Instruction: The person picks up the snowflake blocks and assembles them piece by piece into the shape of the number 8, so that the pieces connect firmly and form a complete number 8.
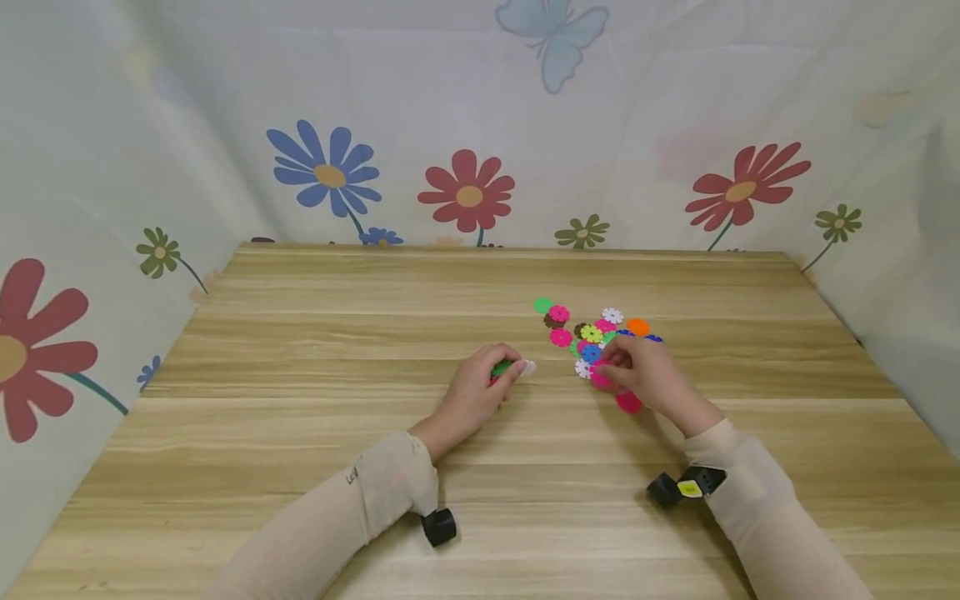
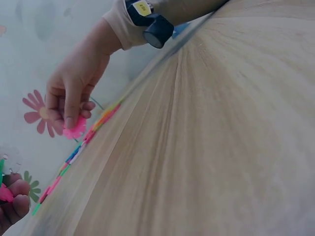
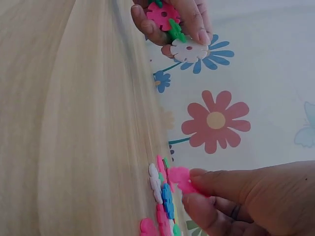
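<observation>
My left hand [image 1: 478, 382] grips a small chain of notched plastic discs. In the right wrist view that chain shows a pink disc [image 3: 161, 17], a green disc [image 3: 175, 30] standing crosswise and a white disc [image 3: 189, 51] at the end under the fingertips; its upper part is hidden by the palm. Between thumb and fingers, my right hand [image 1: 651, 375] pinches a single pink disc [image 2: 75, 129], held just above the loose discs. The two hands are apart, with a short stretch of table between them.
Scattered loose discs lie flat around the right hand, among them a blue disc [image 1: 591, 354], an orange disc [image 1: 637, 327] and a green disc [image 1: 543, 306]. The wooden table [image 1: 300, 350] ends at a flower-printed cloth [image 1: 405, 100] behind and at the sides.
</observation>
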Demonstrator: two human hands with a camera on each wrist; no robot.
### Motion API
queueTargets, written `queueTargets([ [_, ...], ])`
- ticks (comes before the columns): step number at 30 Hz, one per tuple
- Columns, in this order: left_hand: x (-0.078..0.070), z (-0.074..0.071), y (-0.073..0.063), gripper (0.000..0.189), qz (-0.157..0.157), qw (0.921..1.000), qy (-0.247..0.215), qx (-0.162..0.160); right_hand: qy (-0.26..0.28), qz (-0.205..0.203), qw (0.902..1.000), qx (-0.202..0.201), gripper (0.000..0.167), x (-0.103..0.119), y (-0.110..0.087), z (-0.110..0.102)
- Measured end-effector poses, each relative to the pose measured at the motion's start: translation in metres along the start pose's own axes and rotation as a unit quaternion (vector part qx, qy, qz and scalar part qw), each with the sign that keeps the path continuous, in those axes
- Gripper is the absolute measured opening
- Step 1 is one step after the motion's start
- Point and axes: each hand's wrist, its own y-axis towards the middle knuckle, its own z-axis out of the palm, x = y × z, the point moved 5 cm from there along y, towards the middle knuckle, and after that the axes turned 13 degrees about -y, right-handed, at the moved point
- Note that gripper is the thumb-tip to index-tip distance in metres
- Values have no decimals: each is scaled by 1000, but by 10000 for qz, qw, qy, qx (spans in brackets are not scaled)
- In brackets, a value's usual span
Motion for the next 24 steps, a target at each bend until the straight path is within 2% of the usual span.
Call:
queueTargets([
  [5,-2,2,-1,17,181,9996,152,154,868,132,9961,82,17,3,-1,3],
  [12,-2,5,-1,16,441,9981,327,286,1909,-32,9810,341,18,14,-1,11],
  [18,-4,6,-1,15,622,9968,444,254,2351,-225,9703,522,18,27,-2,18],
  [24,-5,8,-2,13,830,9940,643,307,2499,-369,9658,583,16,37,-4,23],
])
